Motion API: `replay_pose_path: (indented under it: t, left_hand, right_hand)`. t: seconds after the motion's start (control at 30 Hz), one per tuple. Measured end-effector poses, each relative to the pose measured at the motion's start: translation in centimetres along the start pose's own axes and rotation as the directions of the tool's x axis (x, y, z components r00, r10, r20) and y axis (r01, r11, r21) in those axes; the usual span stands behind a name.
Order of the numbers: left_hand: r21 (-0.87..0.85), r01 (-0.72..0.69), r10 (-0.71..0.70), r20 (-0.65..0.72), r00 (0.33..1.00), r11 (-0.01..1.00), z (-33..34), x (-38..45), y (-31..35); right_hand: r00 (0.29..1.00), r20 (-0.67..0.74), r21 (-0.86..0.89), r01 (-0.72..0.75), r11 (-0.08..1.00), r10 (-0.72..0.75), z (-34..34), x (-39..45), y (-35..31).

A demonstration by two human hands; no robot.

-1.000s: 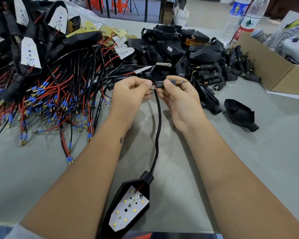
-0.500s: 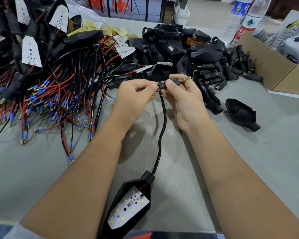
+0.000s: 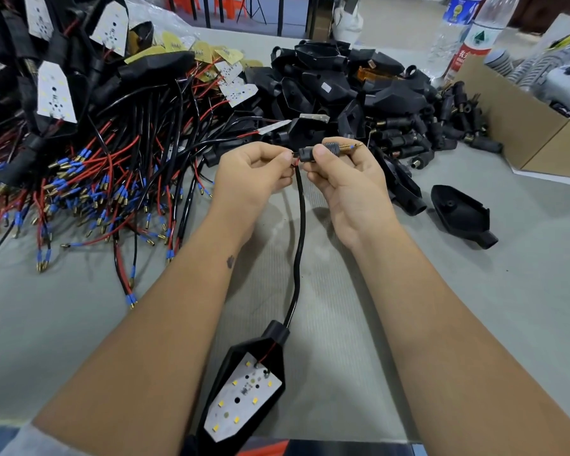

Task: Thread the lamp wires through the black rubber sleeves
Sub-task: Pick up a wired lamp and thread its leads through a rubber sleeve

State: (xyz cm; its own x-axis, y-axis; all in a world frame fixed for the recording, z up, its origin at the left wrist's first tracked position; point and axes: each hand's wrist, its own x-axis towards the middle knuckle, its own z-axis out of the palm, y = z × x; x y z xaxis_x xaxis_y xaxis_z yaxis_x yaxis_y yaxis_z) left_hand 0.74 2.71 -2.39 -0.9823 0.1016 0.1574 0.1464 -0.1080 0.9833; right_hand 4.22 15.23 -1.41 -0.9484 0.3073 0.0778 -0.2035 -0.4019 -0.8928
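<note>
Beyond sleeve [image 3: 323, 150], illegible red-labelled bottle [image 3: 474, 44]

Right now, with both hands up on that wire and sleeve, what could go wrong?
1. The wire tips already poke out past the black rubber sleeve that the right hand pinches; a hard tug might strain them.
2. The left hand holds the cable taut, so pulling could drag the lamp head off the table's near edge.
3. The loose wire pile lies close and could snag.
</note>
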Motion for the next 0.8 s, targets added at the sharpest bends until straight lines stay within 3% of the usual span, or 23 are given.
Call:
replay_pose_path:
  t: [0.37,0.8]
  left_hand:
    - [0.181,-0.232,0.223,0.067,0.972,0.956,-0.09,-0.17,-0.10]
    - [0.313,-0.270,0.237,0.141,0.961,0.911,0.18,-0.44,-0.22]
  right_hand:
    - [1.000,-0.027,-0.025,-0.017,1.000,0.016,-0.28,0.17,0.11]
    - [0.998,-0.011,-0.007,-0.067,0.998,0.066,-0.28,0.25,-0.13]
